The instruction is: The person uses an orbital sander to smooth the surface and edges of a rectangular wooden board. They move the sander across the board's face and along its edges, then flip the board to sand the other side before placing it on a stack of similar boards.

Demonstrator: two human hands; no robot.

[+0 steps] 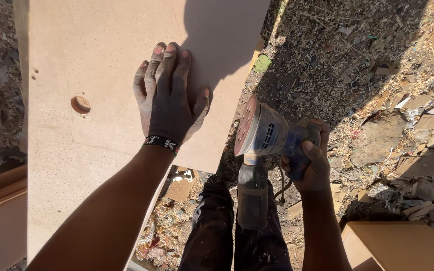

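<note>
The orbital sander (269, 133) hangs in the air just off the lower right corner of the wooden board (101, 100), its round pad tilted on edge toward the board, not touching it. The right hand (310, 163) grips the sander's body, fingers clenched around it. The left hand (169, 98) lies flat on the board, fingers released and pressed together, right of a round recess (80, 105). A beaded wristband (161, 143) circles that wrist.
</note>
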